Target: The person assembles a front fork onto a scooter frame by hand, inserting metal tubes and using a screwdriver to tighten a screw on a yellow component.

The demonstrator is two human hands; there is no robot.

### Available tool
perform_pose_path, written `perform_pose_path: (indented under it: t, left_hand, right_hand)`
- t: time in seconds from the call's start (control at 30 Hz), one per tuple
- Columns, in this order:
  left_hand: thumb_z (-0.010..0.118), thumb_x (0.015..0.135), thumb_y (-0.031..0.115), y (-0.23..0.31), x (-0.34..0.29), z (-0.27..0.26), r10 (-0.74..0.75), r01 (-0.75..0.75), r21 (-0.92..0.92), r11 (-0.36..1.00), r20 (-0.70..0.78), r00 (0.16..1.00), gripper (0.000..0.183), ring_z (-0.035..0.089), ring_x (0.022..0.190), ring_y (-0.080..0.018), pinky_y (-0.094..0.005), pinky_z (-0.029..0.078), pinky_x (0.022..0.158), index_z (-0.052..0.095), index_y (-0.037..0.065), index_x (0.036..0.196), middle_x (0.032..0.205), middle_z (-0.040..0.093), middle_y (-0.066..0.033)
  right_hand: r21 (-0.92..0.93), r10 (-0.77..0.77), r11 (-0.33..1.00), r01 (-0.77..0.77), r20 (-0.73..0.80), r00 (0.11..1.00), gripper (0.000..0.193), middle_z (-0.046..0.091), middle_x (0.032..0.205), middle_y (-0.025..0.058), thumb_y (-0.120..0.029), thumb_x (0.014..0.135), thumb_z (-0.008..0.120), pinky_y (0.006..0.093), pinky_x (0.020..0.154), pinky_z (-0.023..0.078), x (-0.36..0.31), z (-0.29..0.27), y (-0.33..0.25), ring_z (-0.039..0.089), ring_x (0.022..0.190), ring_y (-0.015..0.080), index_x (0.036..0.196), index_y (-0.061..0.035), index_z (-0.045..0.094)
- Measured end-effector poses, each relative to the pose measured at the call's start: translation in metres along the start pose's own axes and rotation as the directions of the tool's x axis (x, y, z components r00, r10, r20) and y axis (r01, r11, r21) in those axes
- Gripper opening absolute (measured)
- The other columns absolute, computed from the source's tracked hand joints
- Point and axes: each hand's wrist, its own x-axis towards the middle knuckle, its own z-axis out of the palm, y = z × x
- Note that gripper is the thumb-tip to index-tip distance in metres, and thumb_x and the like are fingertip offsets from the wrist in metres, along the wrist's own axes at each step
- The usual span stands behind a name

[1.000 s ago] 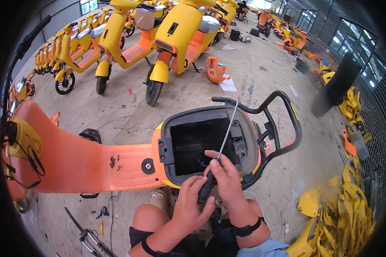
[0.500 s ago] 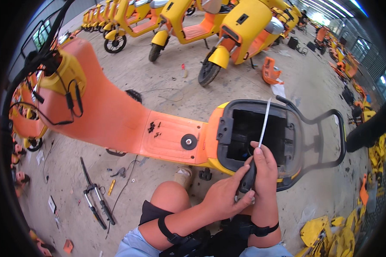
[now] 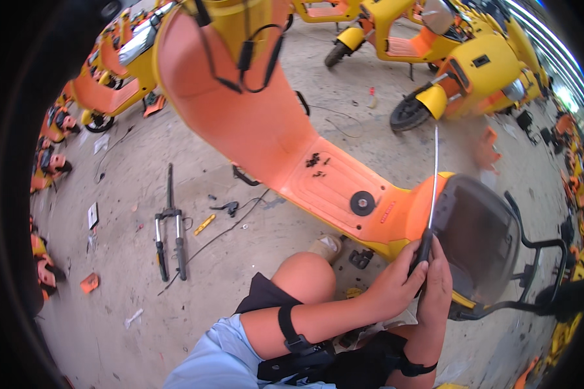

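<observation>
Before me, a long screwdriver (image 3: 425, 244) points upward, with a black handle and thin metal shaft. My left hand (image 3: 396, 280) closes on the handle from the left, thumb against it. Cupped around its other side is my right hand (image 3: 437, 280), with the fingers partly behind the handle. Beyond the hands stands a partly stripped orange and yellow scooter (image 3: 396, 220). The shaft passes in front of its rear body, touching nothing that I can make out. Small black screws (image 3: 314, 160) and a black round disc (image 3: 362, 203) lie on its footboard. The seat opening (image 3: 477, 227) is blurred.
A front fork (image 3: 170, 212), a yellow tool-like piece (image 3: 205, 224), a brake lever (image 3: 227, 208) and a cable lie on the concrete floor at left. Yellow scooters (image 3: 480, 71) stand at the back. A black rear rack (image 3: 544, 243) juts out at right.
My view has swung left, so the scooter sits farther right and slants. Both hands stay on the screwdriver, which now stands more upright and shows in front of the scooter's rear body.
</observation>
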Motion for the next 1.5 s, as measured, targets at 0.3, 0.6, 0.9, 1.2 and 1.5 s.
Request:
perform_pose_path:
  t: [0.3,0.6,0.9,1.2,1.5]
  left_hand:
    - [0.05,0.104,0.017,0.032,0.006,-0.048,0.138,-0.141,0.009,0.99,-0.272,0.952,0.046,0.049,0.089,-0.009,-0.0258,0.045,0.078,0.033,-0.002,0.142,0.103,0.053,-0.0062]
    - [0.06,0.094,0.01,0.107,-0.04,-0.145,0.124,-0.01,0.286,0.958,-0.384,0.915,0.038,0.053,0.091,-0.0086,-0.0261,0.046,0.078,0.054,0.001,0.13,0.103,0.059,-0.0031]
    - [0.063,0.09,0.012,0.155,-0.173,-0.328,-0.034,0.531,0.616,0.582,-0.634,0.772,0.041,0.057,0.088,-0.0139,-0.0297,0.048,0.08,0.058,0.001,0.129,0.099,0.063,-0.0074]
    - [0.065,0.079,0.017,0.049,-0.382,-0.434,-0.322,0.939,0.11,0.326,-0.921,0.219,0.038,0.066,0.071,-0.0209,-0.0348,0.053,0.067,0.071,-0.001,0.111,0.082,0.07,-0.0131]
    - [0.063,0.081,0.017,-0.037,-0.444,-0.436,-0.214,0.991,0.073,-0.115,-0.976,0.047,0.028,0.069,0.098,-0.0331,-0.0416,0.055,0.084,0.073,0.003,0.103,0.101,0.071,-0.0191]
  right_hand:
    - [-0.525,-0.329,0.812,0.256,-0.05,0.943,0.028,0.061,0.117,0.0168,-0.006,0.097,0.053,0.0371,0.094,0.045,-0.005,0.021,0.005,0.059,0.108,0.0277,0.122,0.0063,0.057]
    - [-0.906,-0.606,0.283,0.316,0.086,0.791,0.034,0.057,0.129,0.0205,-0.007,0.091,0.057,0.0491,0.107,0.035,0.014,0.013,0.026,0.048,0.127,0.0397,0.123,0.004,0.058]
    - [-0.946,-0.563,0.197,0.258,0.106,0.82,0.04,0.053,0.138,0.0179,-0.016,0.092,0.056,0.049,0.107,0.036,0.028,0.016,0.044,0.045,0.132,0.0386,0.128,0.0009,0.056]
    - [-0.975,-0.605,0.155,0.162,0.036,0.795,0.037,0.056,0.134,0.0175,-0.017,0.093,0.055,0.0448,0.1,0.045,0.034,0.028,0.049,0.052,0.124,0.0369,0.127,-0.0017,0.058]
    - [-0.997,-0.562,0.068,0.033,-0.011,0.827,0.051,0.05,0.145,0.0097,-0.022,0.091,0.056,0.0445,0.075,0.052,0.036,0.029,0.051,0.065,0.103,0.0352,0.139,-0.0102,0.05]
